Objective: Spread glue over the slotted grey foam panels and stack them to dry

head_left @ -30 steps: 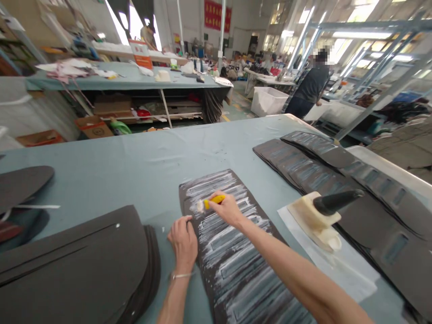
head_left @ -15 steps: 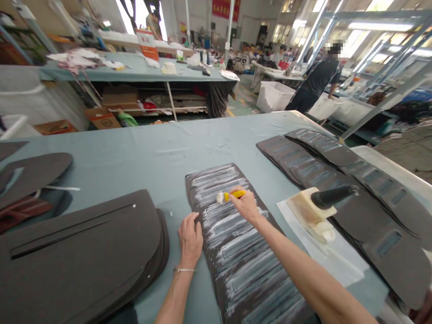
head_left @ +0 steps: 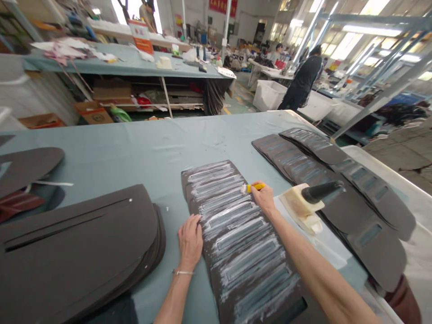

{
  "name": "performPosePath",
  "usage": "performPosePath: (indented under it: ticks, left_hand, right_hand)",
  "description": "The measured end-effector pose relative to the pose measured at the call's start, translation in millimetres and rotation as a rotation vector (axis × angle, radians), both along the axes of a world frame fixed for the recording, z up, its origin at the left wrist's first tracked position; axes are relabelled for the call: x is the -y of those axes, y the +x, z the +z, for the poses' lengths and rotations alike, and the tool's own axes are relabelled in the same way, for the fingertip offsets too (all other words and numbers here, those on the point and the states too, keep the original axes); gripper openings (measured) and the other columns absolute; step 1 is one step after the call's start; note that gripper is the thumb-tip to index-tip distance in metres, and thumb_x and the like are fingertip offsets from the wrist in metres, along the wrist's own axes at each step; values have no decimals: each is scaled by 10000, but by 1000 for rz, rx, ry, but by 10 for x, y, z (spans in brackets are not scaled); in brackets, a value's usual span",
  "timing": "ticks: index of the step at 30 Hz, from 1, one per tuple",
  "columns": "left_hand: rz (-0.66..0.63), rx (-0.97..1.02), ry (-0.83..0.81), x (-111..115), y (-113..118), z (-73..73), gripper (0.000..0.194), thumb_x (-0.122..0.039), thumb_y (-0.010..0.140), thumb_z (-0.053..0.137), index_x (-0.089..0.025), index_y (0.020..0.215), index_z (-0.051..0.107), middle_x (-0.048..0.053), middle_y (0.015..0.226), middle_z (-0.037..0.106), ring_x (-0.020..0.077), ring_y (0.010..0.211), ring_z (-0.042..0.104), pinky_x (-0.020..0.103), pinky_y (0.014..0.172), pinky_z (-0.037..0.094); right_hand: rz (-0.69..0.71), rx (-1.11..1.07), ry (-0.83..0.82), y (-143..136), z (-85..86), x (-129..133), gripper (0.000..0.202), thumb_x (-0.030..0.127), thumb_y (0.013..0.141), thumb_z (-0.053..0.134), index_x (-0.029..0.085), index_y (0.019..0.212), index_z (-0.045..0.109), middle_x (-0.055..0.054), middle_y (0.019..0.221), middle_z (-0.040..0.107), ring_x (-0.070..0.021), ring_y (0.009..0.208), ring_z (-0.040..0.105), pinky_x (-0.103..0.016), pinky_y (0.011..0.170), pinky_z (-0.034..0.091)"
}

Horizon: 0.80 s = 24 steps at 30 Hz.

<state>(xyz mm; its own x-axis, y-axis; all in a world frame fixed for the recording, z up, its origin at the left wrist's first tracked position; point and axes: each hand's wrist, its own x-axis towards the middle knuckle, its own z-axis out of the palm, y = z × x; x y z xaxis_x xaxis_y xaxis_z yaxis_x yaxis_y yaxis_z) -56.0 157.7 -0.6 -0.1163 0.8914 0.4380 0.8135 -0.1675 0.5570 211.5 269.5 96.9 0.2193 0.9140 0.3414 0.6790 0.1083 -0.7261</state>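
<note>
A row of overlapping dark grey panels (head_left: 216, 245), streaked with white and with slots in them, runs up the middle of the table. My right hand (head_left: 263, 198) is closed on a yellow-handled brush (head_left: 255, 187), its whitish tip over the right side of the streaked panels. My left hand (head_left: 190, 238) rests at the panels' left edge, fingertips touching it, the fingers bent and close together, with nothing visible in them. To the right, a cream container (head_left: 297, 209) with a black conical piece (head_left: 320, 192) lies on a white sheet (head_left: 332, 252).
On the left is a thick stack of plain dark panels (head_left: 81, 247). More streaked panels (head_left: 303, 166) overlap at the right of the blue-green table (head_left: 162, 144). Beyond stand another table (head_left: 118, 67), white bins (head_left: 269, 95) and a person in dark clothes (head_left: 300, 81).
My right hand and the brush have moved right across the panel. My left hand stays at the edge. The whole view has shifted slightly.
</note>
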Motion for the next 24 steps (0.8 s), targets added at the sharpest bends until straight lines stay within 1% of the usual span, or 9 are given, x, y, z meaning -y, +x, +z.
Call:
performPosePath:
  ticks: [2, 5, 7, 9, 15, 17, 19, 22, 24]
  left_hand:
    - [8, 33, 21, 64, 14, 15, 345, -231, 911, 349, -205, 1213, 514, 88, 1248, 563, 193, 1202, 479, 378, 1003, 350]
    - [-1, -51, 10, 201, 93, 13, 316, -232, 902, 383, -218, 1164, 559, 82, 1211, 582, 203, 1172, 494, 381, 993, 348]
    - [-17, -118, -10, 275, 149, -3, 314, -213, 897, 387, -228, 1149, 574, 78, 1202, 592, 204, 1172, 493, 381, 994, 339]
    - [-19, -144, -15, 315, 183, -23, 329, -201, 897, 381, -226, 1169, 565, 84, 1213, 588, 205, 1184, 484, 378, 998, 331]
    - [-7, -124, -24, 303, 176, -30, 329, -216, 902, 378, -229, 1177, 559, 82, 1226, 580, 208, 1201, 474, 376, 1012, 313]
    - [-8, -94, -31, 298, 159, -19, 322, -227, 905, 378, -236, 1172, 559, 76, 1223, 582, 203, 1196, 479, 376, 1014, 315]
    - [-21, -35, -26, 318, 153, -13, 316, -243, 909, 376, -232, 1175, 546, 74, 1224, 579, 195, 1190, 484, 372, 1008, 330]
    - [-11, 26, -1, 417, 199, -28, 308, -255, 909, 384, -206, 1174, 531, 85, 1223, 572, 197, 1191, 482, 371, 993, 352]
    - [4, -14, -6, 511, 260, -54, 296, -242, 906, 392, -204, 1156, 545, 86, 1209, 580, 206, 1193, 480, 378, 994, 344]
  right_hand:
    - [166, -61, 20, -383, 5, 223, 172, 278, 747, 499, 195, 784, 645, 2, 680, 616, -135, 600, 508, -241, 617, 410]
    - [447, -92, -7, -991, -47, 569, 143, 273, 765, 524, 224, 794, 655, 24, 722, 642, -123, 631, 549, -219, 637, 429]
    - [510, -58, -48, -1150, -109, 659, 118, 278, 759, 550, 248, 789, 661, 40, 735, 655, -119, 653, 566, -212, 657, 435]
    - [433, -27, -82, -992, -158, 602, 113, 278, 748, 551, 255, 777, 658, 45, 706, 648, -122, 637, 557, -217, 643, 433]
    - [-9, 35, -99, 287, -39, 197, 180, 296, 723, 482, 198, 768, 625, 10, 650, 599, -141, 617, 517, -238, 622, 414]
    - [-77, 72, -78, 366, 4, 205, 175, 296, 723, 487, 199, 761, 628, 6, 650, 598, -141, 621, 517, -241, 636, 414]
    - [15, 35, -27, 142, 4, 345, 172, 281, 744, 487, 196, 781, 632, -5, 677, 613, -143, 629, 524, -248, 650, 420]
    - [294, -69, 24, -503, -59, 709, 150, 270, 780, 504, 212, 802, 641, -1, 742, 648, -141, 665, 559, -241, 671, 436]
    - [467, -82, 16, -865, -123, 903, 137, 280, 791, 523, 240, 816, 652, 18, 778, 667, -135, 696, 587, -230, 693, 448]
